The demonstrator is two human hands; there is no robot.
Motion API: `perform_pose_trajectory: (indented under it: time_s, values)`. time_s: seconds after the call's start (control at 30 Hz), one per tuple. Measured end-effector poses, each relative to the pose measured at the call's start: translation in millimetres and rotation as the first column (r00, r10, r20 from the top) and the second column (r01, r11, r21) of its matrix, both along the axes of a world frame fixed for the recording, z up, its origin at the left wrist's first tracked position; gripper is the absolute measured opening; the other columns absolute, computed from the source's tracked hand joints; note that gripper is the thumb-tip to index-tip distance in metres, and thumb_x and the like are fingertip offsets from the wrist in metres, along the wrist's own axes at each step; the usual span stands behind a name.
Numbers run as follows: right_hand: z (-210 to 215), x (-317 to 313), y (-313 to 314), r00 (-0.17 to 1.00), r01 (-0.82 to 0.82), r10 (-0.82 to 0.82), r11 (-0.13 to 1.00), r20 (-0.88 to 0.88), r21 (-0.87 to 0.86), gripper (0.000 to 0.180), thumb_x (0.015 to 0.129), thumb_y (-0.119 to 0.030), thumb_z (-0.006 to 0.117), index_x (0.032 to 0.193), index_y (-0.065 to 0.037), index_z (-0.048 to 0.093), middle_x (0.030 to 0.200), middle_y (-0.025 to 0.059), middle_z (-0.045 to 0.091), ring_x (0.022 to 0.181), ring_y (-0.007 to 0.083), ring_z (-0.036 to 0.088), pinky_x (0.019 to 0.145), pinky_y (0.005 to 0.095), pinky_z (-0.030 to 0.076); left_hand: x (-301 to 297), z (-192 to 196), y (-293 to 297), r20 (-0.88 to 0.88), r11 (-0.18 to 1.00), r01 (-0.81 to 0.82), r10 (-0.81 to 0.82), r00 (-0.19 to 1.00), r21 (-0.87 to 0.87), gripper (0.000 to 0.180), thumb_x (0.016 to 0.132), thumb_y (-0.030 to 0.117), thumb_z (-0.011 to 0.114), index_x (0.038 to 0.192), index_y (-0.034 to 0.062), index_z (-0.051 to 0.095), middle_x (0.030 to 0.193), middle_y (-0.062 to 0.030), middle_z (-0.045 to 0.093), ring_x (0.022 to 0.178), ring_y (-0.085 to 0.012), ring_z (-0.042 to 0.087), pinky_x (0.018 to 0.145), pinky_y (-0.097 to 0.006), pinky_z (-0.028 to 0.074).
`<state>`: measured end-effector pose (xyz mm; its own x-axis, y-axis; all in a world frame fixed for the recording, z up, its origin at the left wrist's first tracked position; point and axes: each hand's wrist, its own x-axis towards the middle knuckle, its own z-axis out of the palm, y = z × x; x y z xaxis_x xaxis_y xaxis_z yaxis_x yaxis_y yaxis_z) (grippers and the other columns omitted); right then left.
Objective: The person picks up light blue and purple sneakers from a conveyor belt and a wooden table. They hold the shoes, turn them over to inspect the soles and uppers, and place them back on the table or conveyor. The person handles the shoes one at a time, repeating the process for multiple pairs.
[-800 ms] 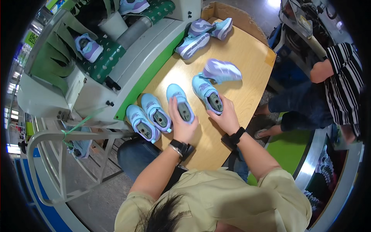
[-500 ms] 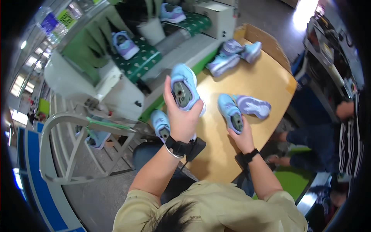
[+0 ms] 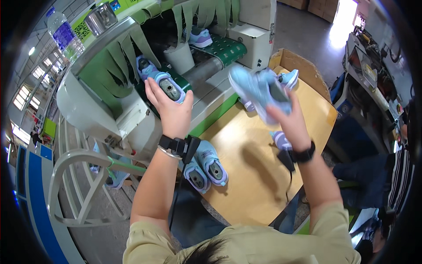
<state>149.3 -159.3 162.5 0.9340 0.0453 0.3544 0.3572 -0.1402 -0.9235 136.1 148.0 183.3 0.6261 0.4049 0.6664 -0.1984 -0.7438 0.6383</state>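
clockwise bearings run from the view's middle. a clear bottle (image 3: 66,36) shows at ten o'clock. between ten and eleven, the left hand (image 3: 173,113) grasps a blue-and-lilac shoe (image 3: 171,89) by its heel end; whether it touches the green belt (image 3: 224,49) i cannot tell. toward six, two shoes (image 3: 207,155) sit side by side on the wooden table (image 3: 239,202). at two, a blurred light-blue shoe (image 3: 257,92), toe toward ten, is raised over the table, gripped by the right hand (image 3: 295,125). at three, a lilac shoe (image 3: 280,139) lies partly hidden.

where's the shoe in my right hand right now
Right of centre in the head view, the blue shoe is held above the wooden table by your right hand.
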Motion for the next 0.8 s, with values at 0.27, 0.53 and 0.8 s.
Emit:
perform_pose_trajectory:
  time_s: [0.27, 0.53, 0.8]
  values:
    - [46, 220, 84, 0.991, 0.058, -0.006, 0.915, 0.132, -0.4, 0.081, 0.073, -0.035, 0.086, 0.142, -0.007, 0.053, 0.128, 0.0218, 0.066, 0.118, 0.0317, 0.064, 0.102, 0.0388, 0.049, 21, 8, 0, -0.037, 0.993, 0.09, -0.093, 0.995, -0.07, 0.114, 0.081, 0.019, 0.08, 0.159, -0.0051, 0.0, 0.161, -0.031, 0.011, 0.15, -0.0444, 0.019, 0.122, -0.046, 0.022]
    - [46, 101, -6, 0.932, -0.353, 0.339, 0.783, -0.124, -0.512, 0.064, 0.095, -0.045, 0.069, 0.143, -0.006, 0.054, 0.132, 0.0164, 0.064, 0.121, 0.0232, 0.061, 0.104, 0.034, 0.047, -14, 16, 15, -0.195, 0.995, -0.038, 0.02, 0.981, -0.088, 0.125, 0.081, 0.041, 0.085, 0.156, -0.0109, -0.001, 0.161, -0.0337, 0.01, 0.15, -0.0447, 0.019, 0.122, -0.045, 0.022]
    - [-137, -92, -89, 0.936, 0.326, -0.322, 0.64, 0.142, -0.696, 0.032, 0.097, -0.036, 0.062, 0.101, -0.005, 0.071, 0.096, 0.0158, 0.072, 0.093, 0.036, 0.065, 0.087, 0.046, 0.046, -132, -105, -46, -0.42, 0.981, 0.189, -0.19, 0.887, -0.045, 0.088, 0.098, 0.03, 0.064, 0.159, -0.0053, 0.011, 0.163, -0.033, 0.009, 0.151, -0.0487, 0.014, 0.123, -0.054, 0.012]
